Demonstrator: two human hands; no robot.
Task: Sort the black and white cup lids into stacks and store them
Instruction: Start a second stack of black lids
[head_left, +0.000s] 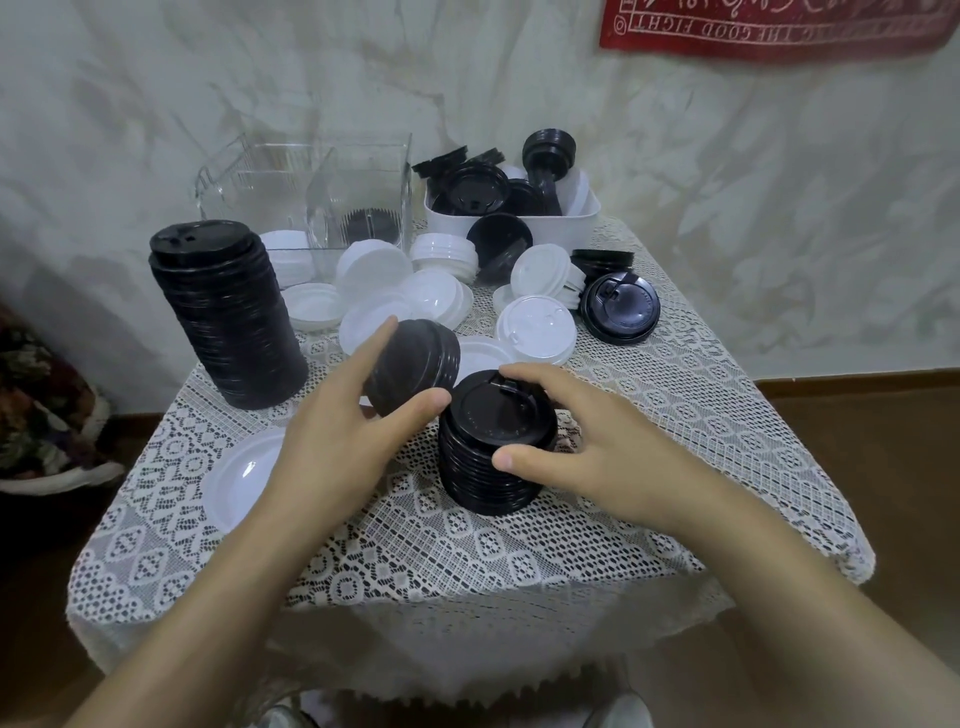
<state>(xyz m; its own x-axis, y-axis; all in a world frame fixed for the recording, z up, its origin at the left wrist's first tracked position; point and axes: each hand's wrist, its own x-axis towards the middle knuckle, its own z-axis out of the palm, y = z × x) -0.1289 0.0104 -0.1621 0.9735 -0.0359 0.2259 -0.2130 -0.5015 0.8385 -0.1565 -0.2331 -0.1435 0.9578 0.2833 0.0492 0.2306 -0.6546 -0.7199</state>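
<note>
The left hand (332, 441) grips a tilted bunch of black lids (415, 361). The right hand (587, 457) clasps the short black stack (493, 452) on the desk (467, 561). Levelling the bunch and centring it above the steadied stack should seat it cleanly.
</note>
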